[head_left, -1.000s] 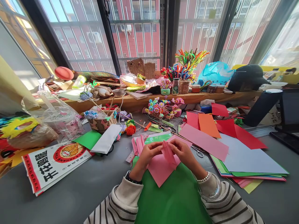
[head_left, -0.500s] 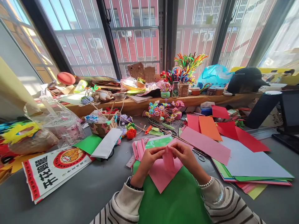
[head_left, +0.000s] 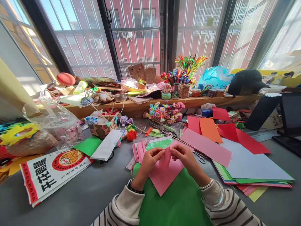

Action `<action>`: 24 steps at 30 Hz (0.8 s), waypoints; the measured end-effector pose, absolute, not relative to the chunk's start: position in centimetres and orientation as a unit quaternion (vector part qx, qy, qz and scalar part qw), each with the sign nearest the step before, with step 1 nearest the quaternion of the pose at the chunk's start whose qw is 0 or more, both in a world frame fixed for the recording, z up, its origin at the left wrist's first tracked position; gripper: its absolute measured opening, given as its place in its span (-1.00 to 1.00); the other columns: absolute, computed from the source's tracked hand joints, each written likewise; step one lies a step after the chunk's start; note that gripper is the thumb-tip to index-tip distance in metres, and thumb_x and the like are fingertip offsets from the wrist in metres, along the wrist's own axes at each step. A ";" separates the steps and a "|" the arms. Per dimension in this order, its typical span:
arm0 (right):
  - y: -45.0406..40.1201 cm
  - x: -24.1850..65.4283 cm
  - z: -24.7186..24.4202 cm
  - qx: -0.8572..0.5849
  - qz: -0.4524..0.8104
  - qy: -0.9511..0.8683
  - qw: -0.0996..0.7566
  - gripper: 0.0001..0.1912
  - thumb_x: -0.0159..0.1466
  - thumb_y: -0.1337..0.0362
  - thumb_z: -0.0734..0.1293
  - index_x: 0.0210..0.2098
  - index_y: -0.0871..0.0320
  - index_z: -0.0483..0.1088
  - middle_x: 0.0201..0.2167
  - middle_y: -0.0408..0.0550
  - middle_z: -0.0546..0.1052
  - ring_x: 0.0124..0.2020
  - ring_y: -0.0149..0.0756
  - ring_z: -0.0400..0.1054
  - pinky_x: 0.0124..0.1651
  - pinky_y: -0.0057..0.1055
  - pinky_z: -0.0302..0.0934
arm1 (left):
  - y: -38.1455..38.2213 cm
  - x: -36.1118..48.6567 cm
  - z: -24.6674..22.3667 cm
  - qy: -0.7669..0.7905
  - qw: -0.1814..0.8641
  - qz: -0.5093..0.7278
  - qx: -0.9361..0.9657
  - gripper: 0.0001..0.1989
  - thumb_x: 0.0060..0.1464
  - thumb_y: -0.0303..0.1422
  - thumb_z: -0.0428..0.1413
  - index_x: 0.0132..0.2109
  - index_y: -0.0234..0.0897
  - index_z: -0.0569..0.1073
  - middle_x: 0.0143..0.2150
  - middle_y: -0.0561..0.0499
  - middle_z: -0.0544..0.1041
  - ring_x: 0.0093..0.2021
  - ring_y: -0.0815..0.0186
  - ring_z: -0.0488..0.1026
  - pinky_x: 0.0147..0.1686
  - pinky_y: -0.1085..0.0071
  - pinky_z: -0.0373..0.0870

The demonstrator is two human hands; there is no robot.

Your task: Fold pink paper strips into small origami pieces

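Between both hands a small folded piece of pink paper [head_left: 166,160] is held up by its top edge. My left hand [head_left: 150,161] pinches its left corner between thumb and fingers. On the opposite side my right hand [head_left: 184,157] pinches the right corner the same way. Under the folded piece lies a flat pink sheet [head_left: 161,182], one corner pointing toward me, on a large green sheet [head_left: 174,204]. Folded pink strips [head_left: 140,151] rest just beyond my left hand. The lower part of the held paper blends into the sheet behind it.
Scissors [head_left: 201,158] lie right of my right hand, close to a long pink sheet [head_left: 207,146]. A stack of coloured paper [head_left: 254,163] sits farther right. On the left are a printed paper bag [head_left: 56,172] and a basket [head_left: 103,127] with paper flowers.
The held pink paper has tilted, its lower end swinging left, and its top corners look slightly farther apart. Both hands stay in nearly the same place.
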State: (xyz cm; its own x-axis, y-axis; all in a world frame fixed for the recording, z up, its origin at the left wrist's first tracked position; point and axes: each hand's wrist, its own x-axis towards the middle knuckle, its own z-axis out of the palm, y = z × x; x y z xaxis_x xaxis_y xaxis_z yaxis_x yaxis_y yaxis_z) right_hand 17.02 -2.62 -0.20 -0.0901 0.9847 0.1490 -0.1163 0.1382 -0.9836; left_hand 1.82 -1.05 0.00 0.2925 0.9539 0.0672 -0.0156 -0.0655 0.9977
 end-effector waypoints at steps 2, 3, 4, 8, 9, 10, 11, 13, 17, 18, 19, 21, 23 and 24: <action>-2.6 17.3 0.0 -0.417 0.512 -0.547 0.515 -0.80 0.04 0.17 0.27 -0.50 0.21 0.33 -0.62 -0.20 0.33 -0.61 -0.50 0.18 -0.54 -0.53 0.11 | -1.1 1.8 0.1 0.410 0.533 0.435 0.599 -0.81 -0.16 -0.28 0.10 -0.40 -0.33 0.48 -0.40 -0.03 0.50 -0.34 0.27 0.39 -0.33 0.42 0.29; -2.7 17.4 0.1 -0.421 0.509 -0.554 0.507 -0.80 0.04 0.18 0.27 -0.51 0.22 0.33 -0.63 -0.21 0.33 -0.62 -0.52 0.16 -0.56 -0.55 0.08 | -1.2 1.8 0.3 0.410 0.528 0.429 0.607 -0.81 -0.15 -0.28 0.10 -0.40 -0.32 0.49 -0.39 -0.03 0.50 -0.33 0.26 0.39 -0.32 0.41 0.29; -2.7 17.5 0.2 -0.425 0.505 -0.561 0.500 -0.80 0.04 0.18 0.27 -0.52 0.22 0.33 -0.65 -0.22 0.32 -0.64 -0.53 0.14 -0.59 -0.56 0.05 | -1.2 1.8 0.4 0.410 0.525 0.424 0.614 -0.81 -0.15 -0.28 0.10 -0.41 -0.32 0.50 -0.39 -0.03 0.51 -0.32 0.25 0.39 -0.31 0.41 0.28; -2.6 17.7 0.0 -0.428 0.497 -0.562 0.504 -0.80 0.04 0.18 0.28 -0.56 0.22 0.33 -0.70 -0.24 0.29 -0.68 -0.55 0.11 -0.63 -0.58 0.00 | -1.4 1.8 0.6 0.410 0.535 0.424 0.605 -0.79 -0.15 -0.28 0.10 -0.35 -0.32 0.49 -0.33 -0.05 0.51 -0.26 0.23 0.39 -0.27 0.41 0.28; -2.5 17.7 -0.1 -0.426 0.500 -0.550 0.516 -0.79 0.04 0.18 0.28 -0.55 0.22 0.33 -0.71 -0.24 0.30 -0.68 -0.54 0.14 -0.63 -0.58 0.03 | -1.3 1.8 0.6 0.411 0.547 0.432 0.588 -0.76 -0.15 -0.28 0.11 -0.30 -0.32 0.47 -0.32 -0.06 0.51 -0.26 0.23 0.40 -0.27 0.40 0.29; -2.5 17.7 -0.2 -0.424 0.503 -0.534 0.531 -0.79 0.04 0.17 0.28 -0.54 0.22 0.33 -0.70 -0.23 0.32 -0.67 -0.53 0.16 -0.61 -0.57 0.06 | -1.3 1.8 0.6 0.410 0.561 0.444 0.565 -0.72 -0.16 -0.28 0.11 -0.25 -0.31 0.44 -0.32 -0.06 0.50 -0.28 0.25 0.41 -0.28 0.40 0.30; -2.5 17.7 -0.2 -0.424 0.507 -0.513 0.547 -0.79 0.04 0.17 0.28 -0.53 0.22 0.33 -0.68 -0.21 0.34 -0.66 -0.52 0.20 -0.59 -0.56 0.10 | -1.2 1.7 0.5 0.409 0.577 0.457 0.540 -0.67 -0.17 -0.28 0.12 -0.19 -0.31 0.40 -0.34 -0.04 0.50 -0.32 0.27 0.42 -0.30 0.39 0.31; -2.4 17.7 -0.4 -0.425 0.517 -0.473 0.573 -0.79 0.04 0.16 0.28 -0.51 0.21 0.33 -0.63 -0.17 0.40 -0.61 -0.49 0.27 -0.52 -0.54 0.17 | -1.0 1.7 0.4 0.403 0.607 0.483 0.485 -0.55 -0.22 -0.31 0.17 -0.11 -0.29 0.31 -0.40 0.00 0.48 -0.40 0.31 0.44 -0.35 0.40 0.33; -2.7 17.3 -0.4 -0.421 0.554 -0.439 0.569 -0.77 0.02 0.15 0.30 -0.48 0.22 0.33 -0.55 -0.09 0.45 -0.52 -0.42 0.35 -0.43 -0.49 0.24 | -0.9 1.8 0.2 0.378 0.641 0.502 0.440 -0.53 -0.30 -0.38 0.22 -0.17 -0.31 0.28 -0.45 0.03 0.46 -0.39 0.32 0.44 -0.33 0.39 0.33; -2.8 17.1 -0.4 -0.420 0.564 -0.439 0.560 -0.76 0.02 0.15 0.30 -0.48 0.23 0.33 -0.54 -0.08 0.46 -0.52 -0.41 0.36 -0.42 -0.48 0.25 | -0.9 1.9 0.2 0.375 0.643 0.496 0.447 -0.58 -0.29 -0.37 0.22 -0.21 -0.33 0.30 -0.43 0.00 0.47 -0.38 0.32 0.43 -0.31 0.39 0.33; -2.9 16.9 -0.3 -0.418 0.573 -0.442 0.548 -0.76 0.01 0.15 0.30 -0.48 0.23 0.33 -0.53 -0.07 0.46 -0.52 -0.41 0.36 -0.42 -0.47 0.25 | -1.0 1.9 0.2 0.375 0.640 0.491 0.456 -0.62 -0.29 -0.36 0.21 -0.24 -0.35 0.32 -0.42 -0.02 0.48 -0.37 0.31 0.43 -0.29 0.38 0.32; -3.1 16.5 -0.2 -0.416 0.589 -0.456 0.521 -0.75 0.00 0.14 0.31 -0.48 0.24 0.32 -0.54 -0.07 0.46 -0.53 -0.40 0.37 -0.42 -0.46 0.26 | -1.0 1.9 0.1 0.384 0.626 0.495 0.465 -0.63 -0.28 -0.34 0.20 -0.27 -0.37 0.32 -0.42 -0.03 0.48 -0.39 0.32 0.42 -0.29 0.37 0.32; -3.1 16.3 -0.2 -0.413 0.599 -0.479 0.491 -0.75 -0.01 0.14 0.32 -0.49 0.24 0.32 -0.54 -0.08 0.46 -0.54 -0.41 0.35 -0.43 -0.46 0.25 | -1.0 1.9 0.0 0.397 0.605 0.519 0.455 -0.56 -0.28 -0.33 0.20 -0.20 -0.36 0.26 -0.47 0.02 0.46 -0.43 0.33 0.42 -0.31 0.36 0.32; -3.2 16.3 -0.1 -0.411 0.602 -0.491 0.477 -0.75 -0.01 0.14 0.32 -0.49 0.24 0.33 -0.55 -0.08 0.45 -0.55 -0.42 0.34 -0.44 -0.46 0.25 | -1.0 1.9 -0.1 0.403 0.593 0.531 0.451 -0.51 -0.27 -0.33 0.19 -0.15 -0.35 0.22 -0.49 0.05 0.45 -0.44 0.34 0.41 -0.33 0.37 0.32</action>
State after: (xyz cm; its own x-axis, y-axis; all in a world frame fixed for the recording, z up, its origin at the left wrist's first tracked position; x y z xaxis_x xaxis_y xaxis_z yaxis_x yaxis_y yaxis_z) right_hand 16.33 -3.16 -0.13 -0.2071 0.9780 -0.0260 -0.1707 -0.0623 -0.9834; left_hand 1.87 -0.98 -0.06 0.1111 0.9938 0.0015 -0.2664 0.0283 0.9635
